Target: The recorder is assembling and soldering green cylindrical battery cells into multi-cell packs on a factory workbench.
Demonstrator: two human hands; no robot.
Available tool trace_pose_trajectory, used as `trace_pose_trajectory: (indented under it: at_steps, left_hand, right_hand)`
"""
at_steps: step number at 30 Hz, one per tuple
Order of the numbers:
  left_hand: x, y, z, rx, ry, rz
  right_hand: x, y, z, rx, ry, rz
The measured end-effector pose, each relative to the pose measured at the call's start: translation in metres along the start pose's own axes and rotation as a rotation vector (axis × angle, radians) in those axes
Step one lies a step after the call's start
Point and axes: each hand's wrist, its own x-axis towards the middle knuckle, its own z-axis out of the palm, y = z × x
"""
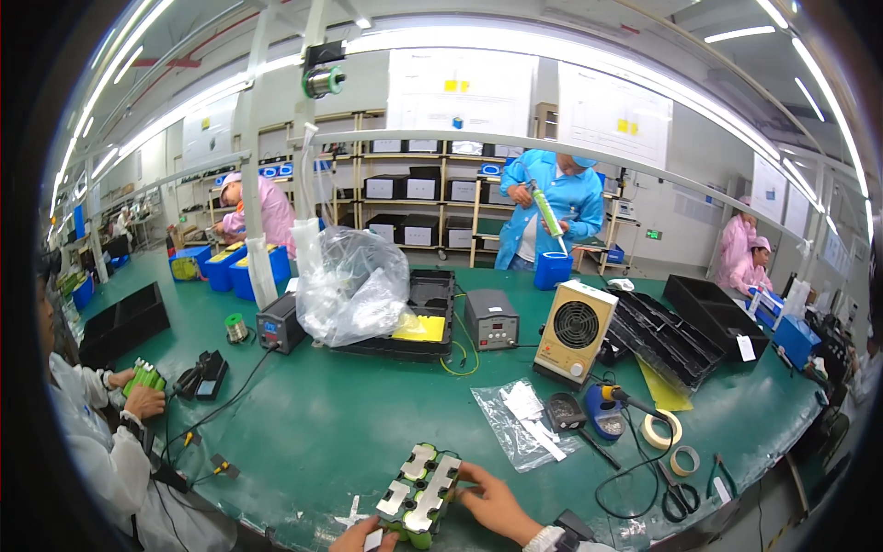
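Note:
A battery pack (420,497) of green cells topped with silver metal strips stands at the near edge of the green table, tilted slightly in view. My right hand (499,504) holds its right side, thumb and fingers against the cells. From the lower edge my left hand (357,537) grips the pack's near left corner; most of this hand is cut off by the picture's edge. A small white piece (372,541) shows by the left fingers, its kind unclear. White scraps (354,511) lie on the table just left of the pack.
Right of me are a soldering iron in its stand (607,410), tape rolls (661,430), scissors (679,497) and pliers (722,476). A small fan (577,333) and soldering stations (492,319) stand farther back. At left, a co-worker's hands (144,400) hold another green pack.

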Motion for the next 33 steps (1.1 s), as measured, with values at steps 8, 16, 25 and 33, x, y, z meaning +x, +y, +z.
trace_pose_trajectory:
  at_steps: [8, 16, 25, 33]
  left_hand:
    - [0.014, -0.022, 0.003, 0.089, 0.007, 0.181]
    - [0.061, -0.076, 0.044, -0.411, -0.164, -0.375]
    - [0.024, -0.027, -0.012, -1.230, -0.005, -0.592]
    - [-0.007, 0.026, 0.002, -1.318, -0.442, -0.685]
  right_hand:
    - [-0.008, 0.004, 0.004, -0.141, -0.019, -0.114]
    - [-0.040, -0.011, 0.008, -0.225, 0.230, -0.173]
    - [-0.044, -0.008, 0.005, -0.250, 0.199, -0.202]
    - [-0.083, -0.001, 0.008, 0.078, 0.529, -0.127]
